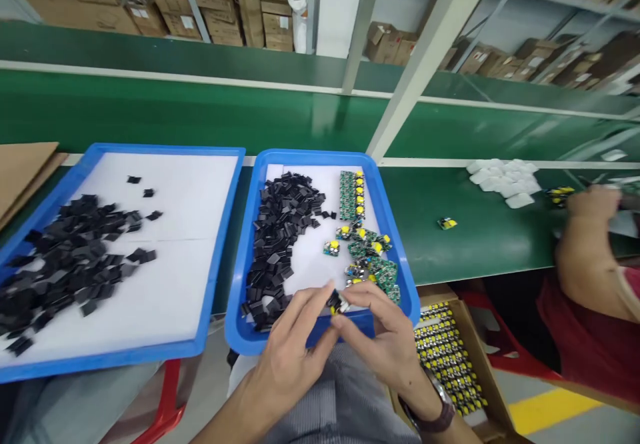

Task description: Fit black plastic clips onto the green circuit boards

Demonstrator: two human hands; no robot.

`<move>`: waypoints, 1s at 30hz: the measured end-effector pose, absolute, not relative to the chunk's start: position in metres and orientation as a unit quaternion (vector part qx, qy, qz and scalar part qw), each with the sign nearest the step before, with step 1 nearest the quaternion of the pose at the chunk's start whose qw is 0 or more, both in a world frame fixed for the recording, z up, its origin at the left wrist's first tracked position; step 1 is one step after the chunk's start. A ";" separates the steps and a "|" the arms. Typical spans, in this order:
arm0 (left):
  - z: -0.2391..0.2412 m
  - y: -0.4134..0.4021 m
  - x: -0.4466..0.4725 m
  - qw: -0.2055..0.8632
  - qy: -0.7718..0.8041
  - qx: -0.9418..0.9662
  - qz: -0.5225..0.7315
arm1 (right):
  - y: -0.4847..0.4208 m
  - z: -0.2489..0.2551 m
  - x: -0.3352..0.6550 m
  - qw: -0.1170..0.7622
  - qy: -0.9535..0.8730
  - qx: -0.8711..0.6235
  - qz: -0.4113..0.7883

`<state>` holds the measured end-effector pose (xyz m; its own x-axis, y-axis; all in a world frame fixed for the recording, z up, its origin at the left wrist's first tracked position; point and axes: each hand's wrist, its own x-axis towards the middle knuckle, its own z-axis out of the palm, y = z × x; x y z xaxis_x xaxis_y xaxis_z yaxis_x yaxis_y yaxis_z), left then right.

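Note:
My left hand (295, 347) and my right hand (385, 341) meet over the near edge of a blue tray (395, 231), and together they pinch one small circuit board with a yellow part (338, 304). Both hands have their fingers closed round it. Inside the tray lie a heap of small black square pieces (280, 231) on the left and several green boards with yellow parts (367, 251) on the right, some stacked in a neat row. A watch sits on my right wrist.
A second blue tray (220, 231) to the left holds more black pieces (70, 257). A cardboard box of finished yellow-topped boards (447, 357) stands at my lower right. A co-worker's arm (585, 251) rests on the green bench, near white pieces (505, 177) and a stray board (447, 223).

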<state>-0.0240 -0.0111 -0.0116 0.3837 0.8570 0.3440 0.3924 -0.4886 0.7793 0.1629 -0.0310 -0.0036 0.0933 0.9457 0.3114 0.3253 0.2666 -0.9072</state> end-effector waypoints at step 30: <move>0.024 0.077 -0.028 0.212 0.450 0.809 0.314 | 0.025 0.015 0.204 0.273 -0.860 -0.420 0.100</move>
